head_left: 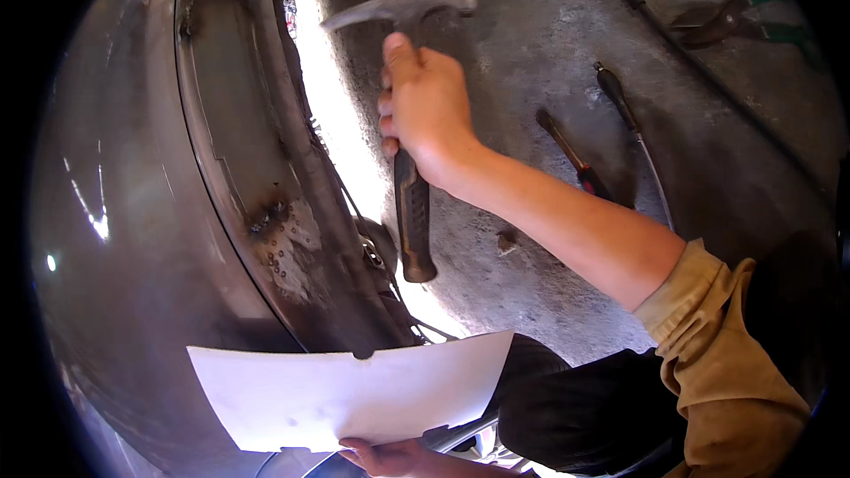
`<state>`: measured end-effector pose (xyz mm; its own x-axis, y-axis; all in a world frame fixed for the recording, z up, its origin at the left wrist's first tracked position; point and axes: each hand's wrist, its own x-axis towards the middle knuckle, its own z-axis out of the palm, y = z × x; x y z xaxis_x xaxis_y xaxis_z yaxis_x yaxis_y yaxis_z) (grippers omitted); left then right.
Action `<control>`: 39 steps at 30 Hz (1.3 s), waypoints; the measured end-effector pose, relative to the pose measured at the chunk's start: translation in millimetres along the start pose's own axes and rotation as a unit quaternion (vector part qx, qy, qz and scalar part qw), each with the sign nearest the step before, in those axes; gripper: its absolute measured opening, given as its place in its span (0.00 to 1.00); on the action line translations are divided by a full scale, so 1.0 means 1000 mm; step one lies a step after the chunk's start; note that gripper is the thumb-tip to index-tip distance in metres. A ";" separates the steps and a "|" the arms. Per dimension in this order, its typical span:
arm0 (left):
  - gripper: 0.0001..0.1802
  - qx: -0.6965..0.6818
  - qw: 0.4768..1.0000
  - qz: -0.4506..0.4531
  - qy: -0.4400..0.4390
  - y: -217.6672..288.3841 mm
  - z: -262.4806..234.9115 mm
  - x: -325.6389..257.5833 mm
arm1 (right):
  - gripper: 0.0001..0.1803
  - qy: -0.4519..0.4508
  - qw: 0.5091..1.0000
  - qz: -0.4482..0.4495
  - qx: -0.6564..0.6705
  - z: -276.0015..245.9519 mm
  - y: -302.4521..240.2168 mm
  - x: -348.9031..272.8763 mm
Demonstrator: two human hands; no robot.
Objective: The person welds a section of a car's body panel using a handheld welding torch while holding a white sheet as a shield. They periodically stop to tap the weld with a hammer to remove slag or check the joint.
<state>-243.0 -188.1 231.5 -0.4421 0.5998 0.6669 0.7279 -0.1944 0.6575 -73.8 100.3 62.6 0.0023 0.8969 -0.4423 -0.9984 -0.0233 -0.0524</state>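
Observation:
A pick hammer [413, 226] is in my right hand [429, 111], its fingers wrapped round the upper part of the dark handle. The metal head, with one long tapering end pointing left, lies above my thumb and is slightly blurred. At the lower edge my left hand [387, 458] grips the near edge of a white sheet [354, 394] that has small notches in its edges. To the left stands a grey car body panel [115, 212]. Its opening edge [239, 124] has bare, scorched metal and a row of small round weld marks near its lower part.
On the concrete floor at the right lie a screwdriver-like tool with a red and black handle [591, 179] and a long thin tool with a dark handle [617, 102]. Green-handled cutters [735, 19] lie at the far right. A black cable [699, 66] runs across the floor.

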 end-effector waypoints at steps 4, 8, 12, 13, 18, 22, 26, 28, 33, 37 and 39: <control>0.22 0.005 1.000 -0.001 -0.024 0.001 -0.003 0.000 | 0.25 0.019 0.994 -0.022 -0.102 0.021 0.022 -0.009; 0.22 -0.053 0.993 -0.047 -0.092 -0.001 -0.010 0.007 | 0.24 -0.112 0.978 0.113 -0.134 0.009 0.023 -0.018; 0.21 0.010 0.999 -0.037 -0.004 0.007 -0.005 -0.004 | 0.22 -0.058 0.989 0.135 -0.024 0.018 0.015 -0.019; 0.21 0.061 0.996 -0.024 0.067 0.007 0.001 -0.009 | 0.22 -0.033 0.992 0.123 -0.010 0.019 0.009 -0.018; 0.22 0.081 0.994 -0.030 0.066 0.014 0.018 -0.013 | 0.22 0.044 0.998 0.000 -0.042 0.038 0.006 0.006; 0.16 0.093 0.995 -0.014 0.042 0.012 0.007 -0.011 | 0.23 -0.121 0.979 0.081 -0.139 0.035 -0.006 -0.015; 0.23 -0.022 0.998 -0.051 -0.041 0.006 -0.006 -0.002 | 0.22 -0.032 0.993 0.076 -0.086 0.030 -0.001 -0.016; 0.23 -0.038 0.996 -0.058 -0.048 0.010 0.002 -0.009 | 0.22 -0.019 0.986 0.045 -0.159 0.008 0.005 0.003; 0.23 -0.017 0.997 -0.050 -0.057 0.006 -0.010 -0.001 | 0.24 -0.005 0.900 -0.021 -0.436 -0.067 0.017 0.005; 0.24 0.010 0.993 -0.078 -0.083 0.015 -0.011 0.000 | 0.27 -0.044 0.927 0.072 -0.365 -0.078 0.021 -0.045; 0.24 0.013 0.991 -0.089 -0.098 0.022 -0.002 -0.003 | 0.27 -0.067 0.921 0.009 -0.383 -0.078 0.025 -0.057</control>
<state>-226.8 -196.3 244.4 -0.4561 0.7632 0.4578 0.6618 -0.0531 0.7478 -94.5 14.0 16.1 -0.0712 0.9386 -0.3375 -0.6654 -0.2968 -0.6849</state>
